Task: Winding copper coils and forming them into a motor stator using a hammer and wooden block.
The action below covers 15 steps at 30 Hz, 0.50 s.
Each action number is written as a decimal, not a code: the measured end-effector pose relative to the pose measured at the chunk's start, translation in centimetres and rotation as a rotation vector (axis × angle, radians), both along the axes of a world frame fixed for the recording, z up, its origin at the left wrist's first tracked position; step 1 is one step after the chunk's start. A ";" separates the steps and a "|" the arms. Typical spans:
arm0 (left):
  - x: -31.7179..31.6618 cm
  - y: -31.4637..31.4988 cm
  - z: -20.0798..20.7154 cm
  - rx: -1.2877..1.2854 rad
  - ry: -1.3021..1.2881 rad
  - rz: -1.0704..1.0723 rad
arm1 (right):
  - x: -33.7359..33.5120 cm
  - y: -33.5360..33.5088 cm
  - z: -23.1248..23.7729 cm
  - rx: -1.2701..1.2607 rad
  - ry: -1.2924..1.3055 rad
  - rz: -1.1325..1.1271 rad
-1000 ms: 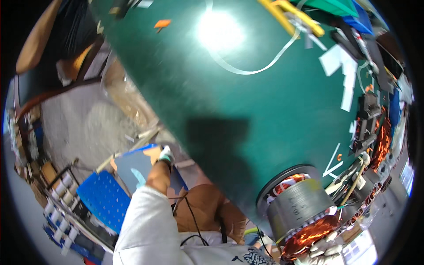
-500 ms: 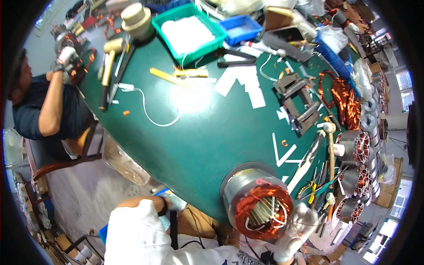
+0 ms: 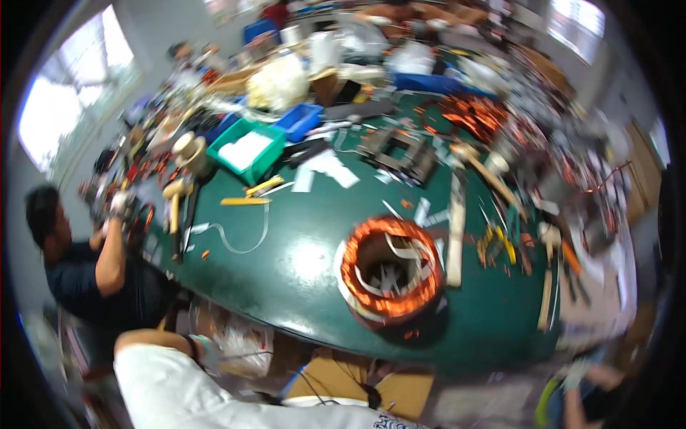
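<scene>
White sleeve [image 3: 171,382] | left forearm [image 3: 157,338] folded inward, pointing right | near table [image 3: 300,293]

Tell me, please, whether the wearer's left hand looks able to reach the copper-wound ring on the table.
Probably yes: the left hand is off the near edge of the green table and would have to come over it, but nothing visible blocks the way across to the copper-wound ring.

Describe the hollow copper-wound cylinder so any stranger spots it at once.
Find the large green table. Near its closest edge stands the hollow copper-wound cylinder, opening upward. Unlike the heaped copper coils farther back, it forms one thick ring.
</scene>
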State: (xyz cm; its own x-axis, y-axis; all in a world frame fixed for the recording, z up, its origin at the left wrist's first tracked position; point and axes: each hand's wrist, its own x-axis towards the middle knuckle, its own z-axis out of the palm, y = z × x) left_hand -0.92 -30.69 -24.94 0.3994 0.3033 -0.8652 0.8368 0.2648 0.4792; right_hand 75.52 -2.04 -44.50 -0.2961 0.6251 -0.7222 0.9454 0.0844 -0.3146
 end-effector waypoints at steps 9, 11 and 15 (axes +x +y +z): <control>8.1 -0.1 -27.0 0.417 0.225 1.214 | -9.8 -16.9 -6.6 -0.399 0.568 -0.666; 7.6 -2.7 -32.7 0.083 -0.166 1.373 | -12.3 -16.0 -5.0 -0.395 0.616 -0.628; 9.1 -0.6 -30.6 -0.001 0.020 1.137 | -12.4 -15.1 -2.6 -0.319 0.667 -0.667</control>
